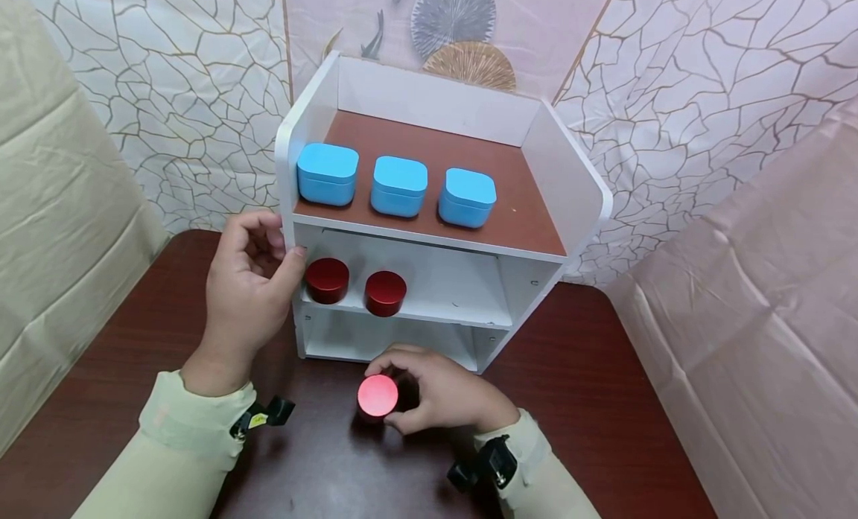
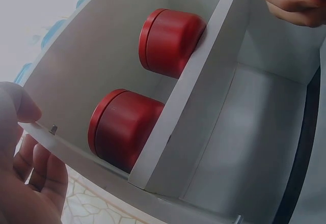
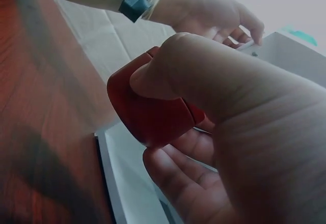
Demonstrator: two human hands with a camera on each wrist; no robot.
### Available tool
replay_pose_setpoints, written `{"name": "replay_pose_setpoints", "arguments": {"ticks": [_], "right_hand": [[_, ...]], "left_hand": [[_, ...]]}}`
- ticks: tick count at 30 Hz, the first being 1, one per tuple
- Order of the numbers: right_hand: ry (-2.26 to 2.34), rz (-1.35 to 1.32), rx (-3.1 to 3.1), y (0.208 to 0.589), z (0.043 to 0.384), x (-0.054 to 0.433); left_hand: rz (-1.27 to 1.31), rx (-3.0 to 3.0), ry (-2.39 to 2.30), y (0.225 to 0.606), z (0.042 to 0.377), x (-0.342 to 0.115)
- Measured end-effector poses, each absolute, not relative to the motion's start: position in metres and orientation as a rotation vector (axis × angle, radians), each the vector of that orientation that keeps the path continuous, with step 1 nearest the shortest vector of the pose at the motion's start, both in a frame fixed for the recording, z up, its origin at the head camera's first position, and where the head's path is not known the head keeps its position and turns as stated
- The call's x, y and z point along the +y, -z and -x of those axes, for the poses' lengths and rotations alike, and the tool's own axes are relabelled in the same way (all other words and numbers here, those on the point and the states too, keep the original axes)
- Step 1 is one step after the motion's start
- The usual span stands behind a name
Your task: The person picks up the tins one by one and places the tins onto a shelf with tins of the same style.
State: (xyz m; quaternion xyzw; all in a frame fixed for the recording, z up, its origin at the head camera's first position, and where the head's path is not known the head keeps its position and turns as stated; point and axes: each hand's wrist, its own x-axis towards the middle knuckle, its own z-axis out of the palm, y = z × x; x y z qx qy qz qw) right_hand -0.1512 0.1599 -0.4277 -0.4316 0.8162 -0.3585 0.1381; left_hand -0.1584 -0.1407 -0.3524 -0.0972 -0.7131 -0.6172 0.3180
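My right hand (image 1: 445,389) holds a round red tin (image 1: 377,396) in front of the white shelf unit (image 1: 529,303). In the right wrist view, the thumb lies along the side of the red tin (image 3: 153,107), with fingers on its opposite side. My left hand (image 1: 248,292) grips the shelf's left side panel, its thumb at the front edge and its fingers curled on the outer side. Two similar red tins, a left one (image 1: 327,281) and a right one (image 1: 385,293), stand on the middle shelf near that hand; the left wrist view shows their lids (image 2: 104,117).
On the brown top board (image 1: 429,135) three blue lidded boxes stand in a row: left (image 1: 327,174), middle (image 1: 398,186) and right (image 1: 467,197). The unit stands on a dark wooden table (image 1: 590,400). Patterned cloth (image 1: 704,94) hangs behind, with plain cloth at both sides.
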Motion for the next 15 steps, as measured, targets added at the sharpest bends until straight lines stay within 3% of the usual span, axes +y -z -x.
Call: {"name": "replay_pose_setpoints", "arguments": {"ticks": [15], "right_hand": [[1.083, 1.334, 2.424, 0.412, 0.150, 0.168]], "left_hand": [[0.250, -1.873, 1.626, 0.352, 0.158, -0.140]]}}
